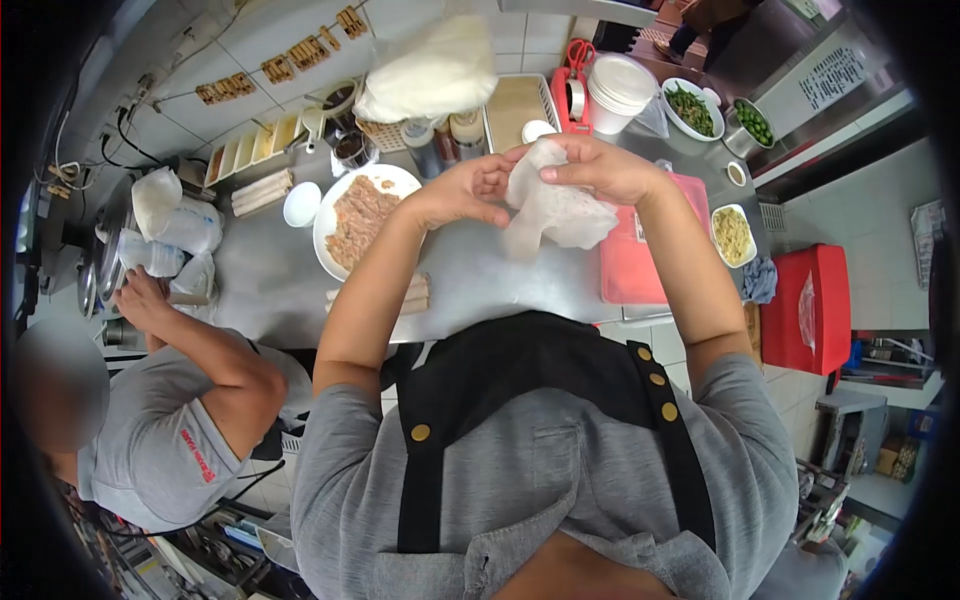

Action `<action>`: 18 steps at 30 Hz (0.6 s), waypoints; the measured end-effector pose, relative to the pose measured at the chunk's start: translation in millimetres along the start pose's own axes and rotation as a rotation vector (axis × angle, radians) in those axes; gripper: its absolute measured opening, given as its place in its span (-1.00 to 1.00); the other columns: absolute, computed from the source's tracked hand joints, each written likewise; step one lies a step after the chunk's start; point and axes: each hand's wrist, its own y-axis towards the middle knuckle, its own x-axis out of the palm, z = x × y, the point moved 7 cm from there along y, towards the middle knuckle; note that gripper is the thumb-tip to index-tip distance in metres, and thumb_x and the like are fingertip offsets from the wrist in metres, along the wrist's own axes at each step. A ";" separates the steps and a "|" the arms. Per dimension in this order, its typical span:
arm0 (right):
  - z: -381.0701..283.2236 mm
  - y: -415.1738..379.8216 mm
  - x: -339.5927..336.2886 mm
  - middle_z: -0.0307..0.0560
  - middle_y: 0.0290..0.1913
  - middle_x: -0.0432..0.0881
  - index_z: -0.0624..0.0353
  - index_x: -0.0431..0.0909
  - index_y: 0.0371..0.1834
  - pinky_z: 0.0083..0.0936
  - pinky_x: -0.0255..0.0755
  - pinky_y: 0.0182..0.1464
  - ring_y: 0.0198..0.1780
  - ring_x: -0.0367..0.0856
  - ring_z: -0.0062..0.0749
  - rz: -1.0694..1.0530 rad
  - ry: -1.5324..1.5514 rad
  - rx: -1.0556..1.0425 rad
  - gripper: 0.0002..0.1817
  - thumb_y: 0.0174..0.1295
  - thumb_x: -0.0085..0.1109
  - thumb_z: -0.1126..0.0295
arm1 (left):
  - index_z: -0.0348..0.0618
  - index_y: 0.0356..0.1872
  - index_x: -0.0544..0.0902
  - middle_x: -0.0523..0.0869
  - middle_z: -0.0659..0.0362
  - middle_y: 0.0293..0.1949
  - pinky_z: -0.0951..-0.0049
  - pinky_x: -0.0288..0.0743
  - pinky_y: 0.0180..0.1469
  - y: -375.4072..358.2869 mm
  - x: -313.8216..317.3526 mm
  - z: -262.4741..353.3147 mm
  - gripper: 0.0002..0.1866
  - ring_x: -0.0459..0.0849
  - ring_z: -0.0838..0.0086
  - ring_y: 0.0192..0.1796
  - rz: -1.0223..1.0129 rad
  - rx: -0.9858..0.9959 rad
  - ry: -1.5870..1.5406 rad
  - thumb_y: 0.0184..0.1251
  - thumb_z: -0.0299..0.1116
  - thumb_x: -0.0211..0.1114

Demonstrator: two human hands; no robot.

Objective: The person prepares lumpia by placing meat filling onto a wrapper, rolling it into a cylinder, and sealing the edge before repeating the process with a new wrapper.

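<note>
My right hand (600, 168) pinches a thin, translucent white sheet (575, 215) between thumb and fingers, and the crumpled sheet hangs down over the steel counter (500, 290). Beside its left edge is my left hand (462, 192), with fingers curled and thumb apart, fingertips right at the sheet. A white plate of pinkish minced meat (358, 215) lies to the left, partly behind my left forearm. Several pale rolls (400, 297) lie near the counter's front edge, partly hidden by the same arm. Under my right forearm is a red plastic box (632, 262).
Pale rolls (262, 193) and a white bowl (302, 205) sit at left. Bottles (468, 132), stacked white tubs (620, 92), a plate of green vegetables (692, 110) and a dish of yellowish shreds (733, 236) stand around the edge. A co-worker (190, 420) works at left.
</note>
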 end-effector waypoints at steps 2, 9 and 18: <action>0.3 -1.0 -21.6 -0.13 0.16 0.73 0.25 0.54 0.35 -0.45 0.55 0.25 0.16 0.70 -0.48 0.185 -0.016 -0.012 -0.53 0.47 0.32 0.28 | -0.13 0.39 0.57 0.71 0.16 0.17 0.18 0.53 0.33 0.2 -19.2 4.8 -0.27 0.68 0.33 0.23 -0.005 -0.066 -0.102 0.15 -0.39 0.65; 62.7 28.1 -53.5 -0.13 0.14 0.74 0.20 0.55 0.35 -0.35 0.60 0.22 0.11 0.74 -0.42 0.343 0.137 0.167 -0.56 0.48 0.30 0.30 | -0.18 0.07 0.78 0.76 0.02 0.11 0.13 0.55 0.25 39.5 -131.8 69.2 -0.62 0.68 0.08 0.21 0.861 0.249 1.332 0.31 -0.20 0.50; 71.8 3.4 -43.6 -0.16 0.13 0.74 0.18 0.60 0.29 -0.38 0.58 0.21 0.15 0.71 -0.44 0.481 0.279 0.086 -0.63 0.49 0.27 0.30 | -0.14 -0.01 0.80 0.83 0.02 -0.04 0.21 0.62 0.13 90.3 -182.6 62.4 -0.68 0.79 0.13 0.03 0.714 -0.036 1.286 0.28 -0.23 0.49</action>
